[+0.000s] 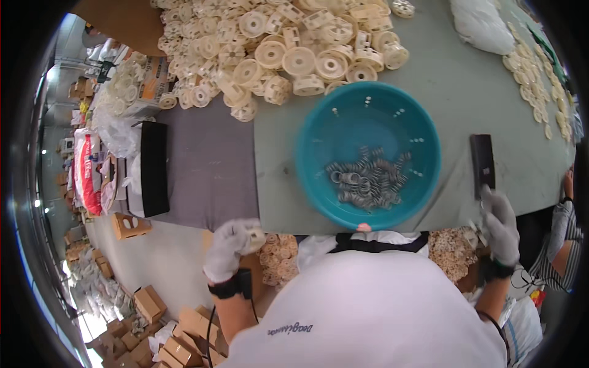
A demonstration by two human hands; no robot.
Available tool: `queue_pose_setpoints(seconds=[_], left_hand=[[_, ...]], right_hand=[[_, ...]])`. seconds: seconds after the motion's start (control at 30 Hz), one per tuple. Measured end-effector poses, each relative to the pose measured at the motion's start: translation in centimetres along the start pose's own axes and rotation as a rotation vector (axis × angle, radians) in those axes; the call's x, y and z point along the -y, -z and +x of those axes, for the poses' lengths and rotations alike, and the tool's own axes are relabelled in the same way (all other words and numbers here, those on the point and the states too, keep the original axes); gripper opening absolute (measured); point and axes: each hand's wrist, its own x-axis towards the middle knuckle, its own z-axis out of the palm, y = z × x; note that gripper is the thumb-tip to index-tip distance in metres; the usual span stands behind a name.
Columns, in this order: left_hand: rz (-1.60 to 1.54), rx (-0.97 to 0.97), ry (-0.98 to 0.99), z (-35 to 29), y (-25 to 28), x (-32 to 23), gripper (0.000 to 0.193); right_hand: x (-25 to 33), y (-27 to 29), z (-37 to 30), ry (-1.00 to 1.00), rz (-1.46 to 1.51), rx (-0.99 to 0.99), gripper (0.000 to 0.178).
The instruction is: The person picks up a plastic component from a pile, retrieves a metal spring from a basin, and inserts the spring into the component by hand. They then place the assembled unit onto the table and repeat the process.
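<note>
The left hand (226,251), in a pale glove, is at the lower centre-left of the frame, just off the near edge of the surface (279,202); its fingers are closed around a cream plastic part (253,240). The right hand (503,230), also gloved, is at the lower right, fingertips at the near end of a dark oblong block (482,156); whether those fingers grip the block or merely rest against it, I cannot tell. Between the hands, right of the frame's centre, stands a round teal basin (310,184) with a loose pile of grey metal springs (371,181) in its lower half. A large heap of cream plastic wheels (299,61) covers the top centre and upper left of the surface, its lower right side reaching the basin's rim. Flat cream discs (529,76) lie at the upper right, beside a white plastic bag (481,27). At the far right edge, a second person in striped clothing (555,245) is partly visible.
</note>
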Motion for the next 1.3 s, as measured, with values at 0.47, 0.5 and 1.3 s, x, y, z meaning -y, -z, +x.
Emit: queue_pose_setpoints(seconds=[0.47, 0.5, 1.3], left_hand=[[0.445, -0.555, -0.618, 18.0, -8.9, -14.2, 0.071], [0.629, -0.795, -0.625, 21.5, -6.5, -13.1, 0.069], [0.102, -0.028, -0.617, 10.6, -20.0, -3.6, 0.033]], right_hand=[[5.9, -9.8, 4.7, 0.446, -0.717, 0.114, 0.030], [6.7, -11.1, 5.1, 0.406, -0.686, 0.191, 0.032], [6.4, -21.6, 7.8, 0.954, -0.590, -0.014, 0.049]])
